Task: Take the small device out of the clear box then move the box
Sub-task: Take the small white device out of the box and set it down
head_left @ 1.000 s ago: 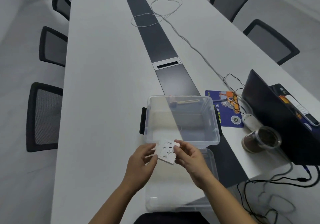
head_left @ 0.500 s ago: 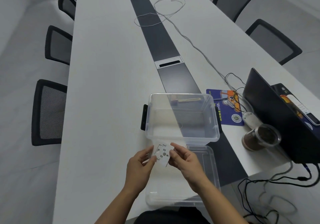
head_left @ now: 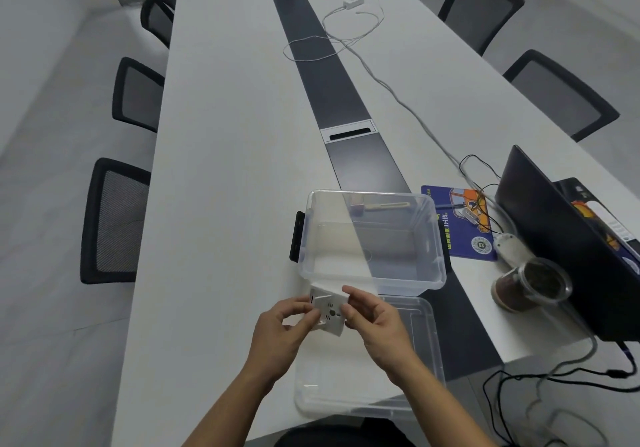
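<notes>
Small white device (head_left: pixel 328 312) out of clear box (head_left: pixel 372 239), held above table's near edge. Left hand (head_left: pixel 282 334) and right hand (head_left: pixel 372 322) fingers pinch opposite edges, likely inspecting. Box empty, lid (head_left: pixel 412 353) beside; free to move.

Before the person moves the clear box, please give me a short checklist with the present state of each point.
1. Small device out of the clear box: ok.
2. Box looks empty: ok.
3. Hands free to take the box: not ok, left hand and right hand both hold the device.
4. Lid off: ok, it lies flat in front of the box.
5. Cup clear of the box: ok.
6. Free place for the device: ok, table bare on the left.
</notes>
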Action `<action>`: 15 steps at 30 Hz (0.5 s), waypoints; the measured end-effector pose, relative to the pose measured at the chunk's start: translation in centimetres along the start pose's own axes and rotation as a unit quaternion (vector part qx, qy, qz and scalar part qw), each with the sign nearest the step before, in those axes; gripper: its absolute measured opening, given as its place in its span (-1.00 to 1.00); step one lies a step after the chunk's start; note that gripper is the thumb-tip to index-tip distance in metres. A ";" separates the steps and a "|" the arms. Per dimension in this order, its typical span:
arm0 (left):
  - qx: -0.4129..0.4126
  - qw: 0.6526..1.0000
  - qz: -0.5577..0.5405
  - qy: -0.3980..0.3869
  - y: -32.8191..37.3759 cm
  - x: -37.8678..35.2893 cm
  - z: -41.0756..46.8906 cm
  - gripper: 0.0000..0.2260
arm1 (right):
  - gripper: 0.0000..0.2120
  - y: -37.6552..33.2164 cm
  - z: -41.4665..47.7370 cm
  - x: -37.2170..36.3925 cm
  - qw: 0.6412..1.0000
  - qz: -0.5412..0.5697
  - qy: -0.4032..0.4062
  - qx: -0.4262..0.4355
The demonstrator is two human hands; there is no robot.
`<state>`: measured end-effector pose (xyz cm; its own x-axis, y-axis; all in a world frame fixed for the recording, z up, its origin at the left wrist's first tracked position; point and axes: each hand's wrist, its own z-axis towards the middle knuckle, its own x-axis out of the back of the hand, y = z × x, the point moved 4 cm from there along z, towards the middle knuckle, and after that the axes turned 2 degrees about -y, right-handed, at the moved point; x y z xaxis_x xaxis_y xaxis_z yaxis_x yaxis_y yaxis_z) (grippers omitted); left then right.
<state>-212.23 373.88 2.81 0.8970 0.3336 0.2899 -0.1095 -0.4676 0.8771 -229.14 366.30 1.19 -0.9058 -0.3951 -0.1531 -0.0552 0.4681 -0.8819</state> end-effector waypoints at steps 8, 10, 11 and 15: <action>0.011 0.995 -0.091 0.034 0.2 0.7 0.1 -0.90 | -0.66 0.2 -0.7 -1.8 0.987 0.041 -0.041 -0.148; 0.014 0.996 -0.090 0.004 0.2 0.4 -0.1 -0.88 | -0.66 0.6 -1.1 -1.9 0.976 0.073 -0.065 -0.192; 0.013 0.996 -0.085 -0.009 0.2 0.3 -0.3 -0.88 | -0.69 0.7 -1.2 -1.9 0.974 0.088 -0.069 -0.198; 0.016 0.998 -0.059 -0.003 -0.4 0.6 -0.2 -0.84 | -0.79 1.5 -1.0 -1.7 0.963 0.190 -0.024 -0.188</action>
<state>-211.71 374.47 2.69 0.9055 0.3828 0.1831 0.0103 -0.4511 0.8924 -228.10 368.49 0.59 -0.8707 -0.1714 -0.4610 0.1198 0.8352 -0.5367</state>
